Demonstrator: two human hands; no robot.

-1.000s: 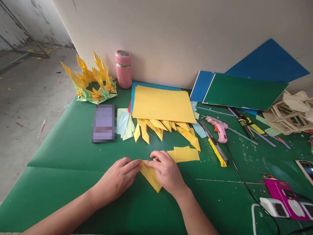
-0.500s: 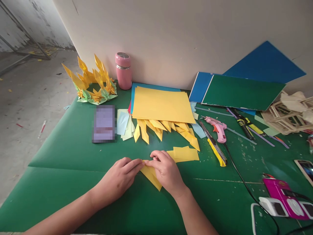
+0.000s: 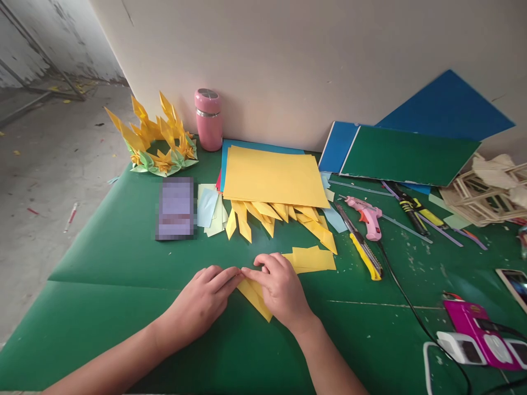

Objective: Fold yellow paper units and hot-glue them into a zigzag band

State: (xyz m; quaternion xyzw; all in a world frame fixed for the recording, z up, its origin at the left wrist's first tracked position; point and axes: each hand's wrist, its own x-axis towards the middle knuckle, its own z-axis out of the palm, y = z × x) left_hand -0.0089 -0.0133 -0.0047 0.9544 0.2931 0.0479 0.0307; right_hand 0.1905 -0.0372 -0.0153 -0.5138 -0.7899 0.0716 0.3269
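A folded piece of yellow paper (image 3: 256, 300) lies on the green table between my hands, its pointed lower end towards me. My left hand (image 3: 208, 296) presses its fingertips on the upper left corner of the paper. My right hand (image 3: 280, 291) meets it there, index finger stretched to the same corner and the other fingers curled. Both hands' fingers hide the paper's upper edge. Behind my right hand are loose yellow paper strips (image 3: 315, 259). Folded yellow paper petals (image 3: 242, 222) stick out from under a stack of yellow sheets (image 3: 275, 175).
A paper crown (image 3: 164, 156), a pink flask (image 3: 208, 120) and a blurred purple item (image 3: 176, 208) stand or lie left. To the right are a yellow utility knife (image 3: 364, 255), a pink glue gun (image 3: 368, 218) with its cord, and a magenta power strip (image 3: 473, 323).
My right index finger has shifted slightly left along the paper's top corner, closer to my left fingertips. Otherwise the hands and paper stay nearly the same.
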